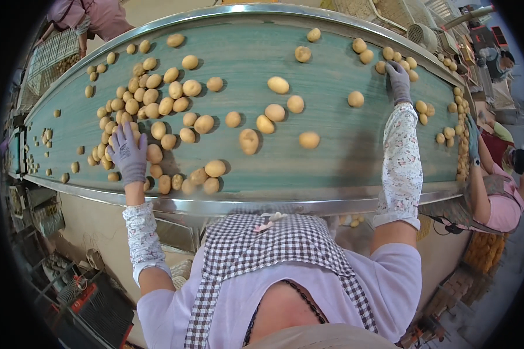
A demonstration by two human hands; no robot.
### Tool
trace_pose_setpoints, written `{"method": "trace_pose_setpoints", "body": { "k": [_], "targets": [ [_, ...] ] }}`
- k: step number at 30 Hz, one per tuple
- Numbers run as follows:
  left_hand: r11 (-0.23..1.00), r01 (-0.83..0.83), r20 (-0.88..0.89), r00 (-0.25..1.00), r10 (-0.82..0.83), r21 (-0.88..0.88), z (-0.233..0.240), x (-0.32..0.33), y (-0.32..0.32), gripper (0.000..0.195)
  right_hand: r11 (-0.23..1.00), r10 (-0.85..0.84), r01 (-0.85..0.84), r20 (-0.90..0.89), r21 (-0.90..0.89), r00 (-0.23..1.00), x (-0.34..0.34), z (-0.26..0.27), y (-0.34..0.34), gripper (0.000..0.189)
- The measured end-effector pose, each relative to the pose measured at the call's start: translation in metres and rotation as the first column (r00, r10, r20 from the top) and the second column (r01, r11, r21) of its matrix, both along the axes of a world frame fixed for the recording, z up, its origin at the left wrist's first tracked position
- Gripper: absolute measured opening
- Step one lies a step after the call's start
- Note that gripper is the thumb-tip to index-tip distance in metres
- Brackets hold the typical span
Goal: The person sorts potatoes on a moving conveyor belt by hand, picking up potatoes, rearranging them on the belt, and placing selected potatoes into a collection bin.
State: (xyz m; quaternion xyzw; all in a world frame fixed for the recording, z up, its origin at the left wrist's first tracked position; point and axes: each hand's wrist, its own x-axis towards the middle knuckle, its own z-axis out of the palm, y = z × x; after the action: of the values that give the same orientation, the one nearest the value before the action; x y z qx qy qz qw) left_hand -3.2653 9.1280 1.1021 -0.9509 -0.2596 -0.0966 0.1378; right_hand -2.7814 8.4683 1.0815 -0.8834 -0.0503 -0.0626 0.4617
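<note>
A green conveyor belt (332, 170) carrying many loose potatoes (278, 85) crosses the view in front of me. At the left, my left hand (129, 152), in a grey-purple glove, lies palm down with spread fingers on the near side of a dense group of potatoes. My right hand (397, 80), gloved alike, reaches to the far right part of the belt. Its fingertips touch a potato (380, 67) beside a small cluster; whether they grip it is hidden. Several more potatoes lie scattered between my hands, and a row of them is gathered at the belt's right end.
A metal rail (262, 207) edges the belt on my side, with another along the far side. A co-worker's gloved hand (472, 135) is at the right end. Another person in pink (100, 19) stands at the upper left by a plastic crate (48, 65). More crates are beyond the far rail.
</note>
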Motion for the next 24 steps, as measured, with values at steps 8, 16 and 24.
{"method": "trace_pose_setpoints", "body": {
  "k": [8, 16, 24],
  "targets": [
    [0.497, 0.61, 0.208, 0.736, -0.644, -0.617, 0.06, 0.003, -0.141, 0.058, 0.882, 0.076, 0.004, 0.151, -0.471, 0.986, 0.016, -0.011, 0.147, 0.064],
    [0.457, 0.639, 0.305, 0.732, -0.61, -0.619, 0.015, -0.034, -0.101, 0.043, 0.751, 0.638, -0.644, -0.095, -0.145, 0.765, -0.147, 0.04, 0.28, 0.042],
    [0.542, 0.667, 0.251, 0.719, -0.648, -0.511, 0.012, -0.08, -0.043, 0.022, 0.34, 0.94, -0.909, 0.079, -0.242, 0.331, -0.299, 0.104, 0.493, 0.023]
  ]
}}
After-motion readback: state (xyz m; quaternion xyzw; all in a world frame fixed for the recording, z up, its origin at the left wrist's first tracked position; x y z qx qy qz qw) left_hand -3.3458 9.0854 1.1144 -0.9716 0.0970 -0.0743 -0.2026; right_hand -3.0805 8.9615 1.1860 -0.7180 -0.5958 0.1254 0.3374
